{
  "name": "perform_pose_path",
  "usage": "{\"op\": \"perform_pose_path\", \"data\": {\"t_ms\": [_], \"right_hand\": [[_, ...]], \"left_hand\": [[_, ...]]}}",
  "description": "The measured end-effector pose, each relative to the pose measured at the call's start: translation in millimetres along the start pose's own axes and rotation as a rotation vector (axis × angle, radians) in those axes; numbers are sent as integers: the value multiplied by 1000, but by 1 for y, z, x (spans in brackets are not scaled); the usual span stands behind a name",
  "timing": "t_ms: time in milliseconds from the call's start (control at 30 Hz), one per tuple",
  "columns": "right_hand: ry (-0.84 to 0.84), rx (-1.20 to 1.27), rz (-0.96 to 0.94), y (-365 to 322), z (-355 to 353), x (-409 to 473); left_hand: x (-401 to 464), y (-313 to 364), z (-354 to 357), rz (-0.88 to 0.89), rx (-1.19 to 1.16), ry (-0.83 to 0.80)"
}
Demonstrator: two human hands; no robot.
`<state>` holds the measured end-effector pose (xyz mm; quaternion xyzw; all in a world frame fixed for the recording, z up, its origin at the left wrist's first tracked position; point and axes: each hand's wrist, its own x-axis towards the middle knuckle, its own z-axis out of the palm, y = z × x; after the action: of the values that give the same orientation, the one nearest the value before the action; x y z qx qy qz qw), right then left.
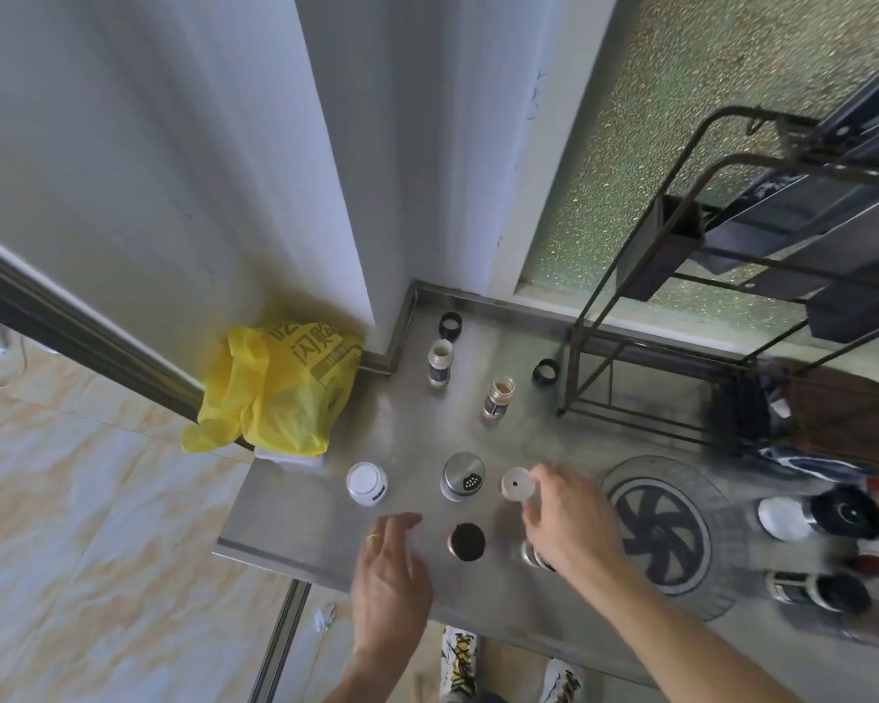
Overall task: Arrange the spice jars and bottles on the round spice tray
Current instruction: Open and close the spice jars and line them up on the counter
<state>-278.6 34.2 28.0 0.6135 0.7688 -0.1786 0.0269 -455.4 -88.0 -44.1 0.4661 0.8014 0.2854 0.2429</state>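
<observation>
The round spice tray [714, 504], clear with a black fan pattern, lies on the steel counter to the right. My right hand [572, 525] pinches a small white perforated disc [517, 483] between thumb and finger, just right of a steel-lidded shaker [462, 476]. Partly hidden under that hand is another jar [533, 556]. My left hand [392, 565] hovers with fingers spread, left of an uncapped jar of dark spice [467, 541]. A white-lidded jar [367, 483] stands further left. Two uncapped small jars [439, 365] [498, 398] stand at the back, with black caps [450, 326] [546, 372] beside them.
A yellow plastic bag [280, 388] sits at the counter's back-left corner. A dark wire rack [605, 317] stands at the back right before frosted glass. Two black-capped bottles [823, 512] [813, 591] lie right of the tray. The counter's front edge [275, 553] drops to a tiled floor.
</observation>
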Motion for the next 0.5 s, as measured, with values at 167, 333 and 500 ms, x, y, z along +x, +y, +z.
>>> {"op": "perform_pose_path", "data": {"t_ms": [167,333,500], "right_hand": [[-254,-126,28,13,17,41],[-440,-184,18,8,42,65],[-372,-215,-2,4,51,72]], "left_hand": [[34,-3,-34,-51,84,197],[72,-18,-22,-80,211,-74],[86,-23,-17,-57,210,-60]]}}
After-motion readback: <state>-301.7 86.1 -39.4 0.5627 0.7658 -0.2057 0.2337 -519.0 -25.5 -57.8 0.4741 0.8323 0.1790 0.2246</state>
